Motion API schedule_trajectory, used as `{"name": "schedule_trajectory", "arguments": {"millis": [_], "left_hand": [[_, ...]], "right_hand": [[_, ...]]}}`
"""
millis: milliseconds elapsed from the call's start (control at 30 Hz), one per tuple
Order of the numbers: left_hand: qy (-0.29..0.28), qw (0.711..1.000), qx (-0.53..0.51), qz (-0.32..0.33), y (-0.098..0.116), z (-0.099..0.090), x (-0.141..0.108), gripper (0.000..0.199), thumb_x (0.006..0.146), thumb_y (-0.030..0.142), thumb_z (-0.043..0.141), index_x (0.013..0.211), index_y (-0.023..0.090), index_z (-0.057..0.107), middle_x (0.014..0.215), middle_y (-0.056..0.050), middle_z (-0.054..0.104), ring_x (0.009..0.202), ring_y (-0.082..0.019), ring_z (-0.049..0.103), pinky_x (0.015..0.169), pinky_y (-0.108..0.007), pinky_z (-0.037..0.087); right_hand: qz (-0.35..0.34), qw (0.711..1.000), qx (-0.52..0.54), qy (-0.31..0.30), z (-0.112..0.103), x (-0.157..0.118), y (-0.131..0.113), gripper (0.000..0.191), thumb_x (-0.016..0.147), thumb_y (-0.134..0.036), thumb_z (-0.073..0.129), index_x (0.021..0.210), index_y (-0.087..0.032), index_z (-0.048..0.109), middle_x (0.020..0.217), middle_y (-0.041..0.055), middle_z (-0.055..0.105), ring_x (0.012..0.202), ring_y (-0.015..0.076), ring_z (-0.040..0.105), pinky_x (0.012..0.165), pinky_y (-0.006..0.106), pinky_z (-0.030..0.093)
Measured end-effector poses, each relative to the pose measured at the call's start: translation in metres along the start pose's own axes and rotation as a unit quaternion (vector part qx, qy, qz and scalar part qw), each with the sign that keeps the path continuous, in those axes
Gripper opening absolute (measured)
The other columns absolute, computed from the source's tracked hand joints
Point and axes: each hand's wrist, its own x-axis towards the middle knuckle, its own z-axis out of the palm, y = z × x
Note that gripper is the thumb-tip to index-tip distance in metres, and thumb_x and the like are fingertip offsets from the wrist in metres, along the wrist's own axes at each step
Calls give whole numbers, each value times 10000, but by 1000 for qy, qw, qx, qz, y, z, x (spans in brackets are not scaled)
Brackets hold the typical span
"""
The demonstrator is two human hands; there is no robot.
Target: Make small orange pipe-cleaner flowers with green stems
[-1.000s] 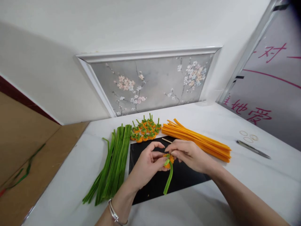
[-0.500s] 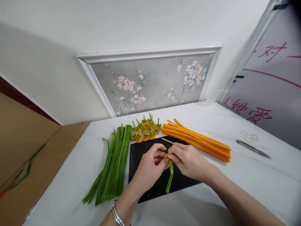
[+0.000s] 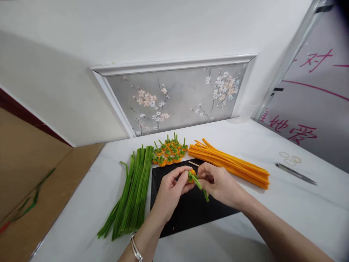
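Note:
Over a black mat (image 3: 188,214), my left hand (image 3: 174,185) pinches a small orange pipe-cleaner pumpkin (image 3: 193,171) between thumb and fingers. A green pipe cleaner (image 3: 196,182) is attached to its side and points toward the lower right. My right hand (image 3: 218,183) has its fingers closed on the green pipe cleaner, close to the pumpkin; one green end hangs below the fingertips. A thin pale stick (image 3: 193,163) lies on the mat's far edge, partly hidden by my right hand.
Finished pumpkins with green tops (image 3: 169,150) stand behind the mat. Green pipe cleaners (image 3: 133,196) lie left, orange pipe cleaners (image 3: 231,163) right. Silver tweezers (image 3: 296,173) and several rubber bands (image 3: 296,159) lie farther right. Brown cardboard (image 3: 68,178) borders the table's left side.
The orange piece has been turned so its green side shows. The green pipe cleaner, which hung downward, now points lower right, and my right hand has shifted slightly right along it.

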Motion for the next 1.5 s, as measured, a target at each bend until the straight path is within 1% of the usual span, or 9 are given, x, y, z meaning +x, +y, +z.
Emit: {"name": "schedule_trajectory", "arguments": {"millis": [67,200,433,567,733,1000,1200,1333,1500], "left_hand": [[-5,1000,4,-3,0,-1,0,318,847,446,607,976,165,681,922,-45,654,870,-163,643,836,-325,568],[5,998,58,22,-1,-3,2,234,804,374,671,921,171,674,896,-19,641,829,-154,641,796,-318,588],[0,986,151,73,-14,-8,5,215,841,330,601,968,186,698,1003,-53,678,864,-191,667,782,-314,587],[-7,976,194,102,-19,-9,6,225,862,321,573,996,204,709,999,-67,681,852,-200,662,771,-310,571],[-15,972,204,116,-19,-6,4,218,879,298,547,1004,222,708,978,-69,667,862,-204,645,776,-307,551],[5,969,210,132,-19,-6,4,196,859,298,569,950,208,718,917,-65,665,814,-192,633,750,-279,527],[-13,971,207,119,-13,-5,3,213,857,298,574,968,198,726,895,-60,674,761,-174,638,683,-253,525],[-18,978,185,94,-11,-4,3,188,843,280,596,951,180,714,919,-61,690,803,-182,658,744,-277,547],[-23,991,122,38,-11,-4,5,182,828,290,619,937,160,684,931,-57,696,821,-189,676,765,-305,571]], "right_hand": [[-9,1000,-5,8,1,0,-1,52,820,-191,552,812,-207,502,650,-46,533,559,98,474,524,203,389],[-16,1000,-14,4,-1,1,-2,26,838,-210,538,814,-203,534,640,-41,556,550,99,469,516,205,377],[-14,998,-58,2,-4,-2,-4,134,835,-196,515,720,-193,583,572,-37,537,484,95,444,461,214,330],[34,998,56,-24,-1,-1,-3,116,842,-259,529,755,-193,568,592,-36,542,486,100,537,468,204,429],[103,972,205,-54,3,0,-3,180,795,-341,619,783,-165,588,631,-18,588,568,118,616,586,261,558],[128,946,292,-57,5,3,-4,353,695,-480,719,764,-158,594,668,-10,624,622,130,644,626,290,572],[104,950,295,-6,9,3,0,300,706,-429,715,783,-183,561,706,-26,603,633,136,650,614,281,562],[87,954,288,-3,11,4,1,234,738,-387,683,790,-180,587,707,-19,607,612,128,629,599,273,546],[63,977,203,29,9,5,3,160,760,-327,656,764,-168,651,643,-20,591,550,96,549,517,223,483]]}}
